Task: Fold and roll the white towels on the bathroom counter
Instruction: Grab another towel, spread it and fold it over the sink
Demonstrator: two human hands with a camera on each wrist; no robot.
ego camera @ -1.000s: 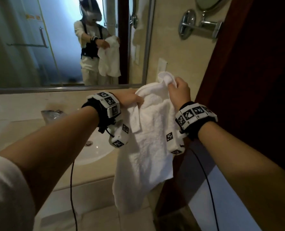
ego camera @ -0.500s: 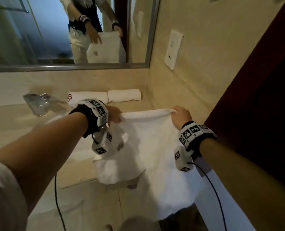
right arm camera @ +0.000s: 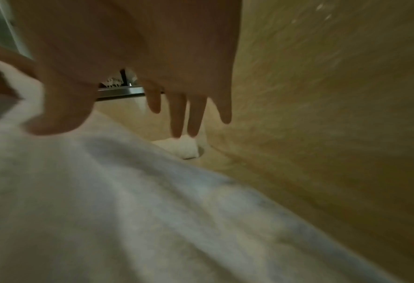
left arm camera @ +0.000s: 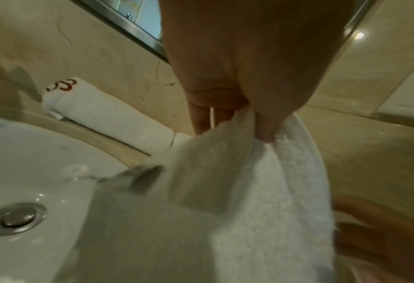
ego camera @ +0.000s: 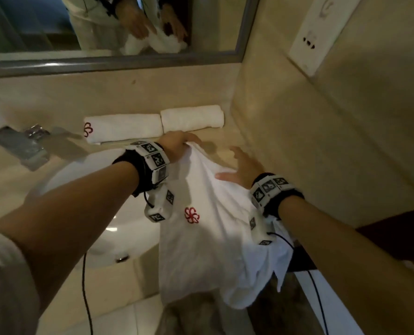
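A white towel (ego camera: 215, 238) with a red flower mark lies spread over the counter's right end, its near part hanging off the front edge. My left hand (ego camera: 177, 143) pinches its far corner, and the left wrist view shows the towel (left arm camera: 261, 181) caught between thumb and fingers. My right hand (ego camera: 241, 165) hovers just above the towel's right side with fingers spread, holding nothing; the right wrist view shows the towel (right arm camera: 128, 191) under those straight fingers (right arm camera: 176, 118). Two rolled white towels (ego camera: 123, 128) (ego camera: 192, 119) lie along the back wall.
A white sink basin (ego camera: 118, 223) with a metal drain (left arm camera: 19, 218) sits left of the towel, with a chrome tap (ego camera: 24, 146) behind it. A mirror (ego camera: 104, 25) runs above the counter. The beige side wall (ego camera: 322, 129) with a socket plate (ego camera: 310, 37) closes the right.
The towel has come down from mid-air onto the counter. My right hand has let go of its corner and opened above it. My left hand still holds the other corner.
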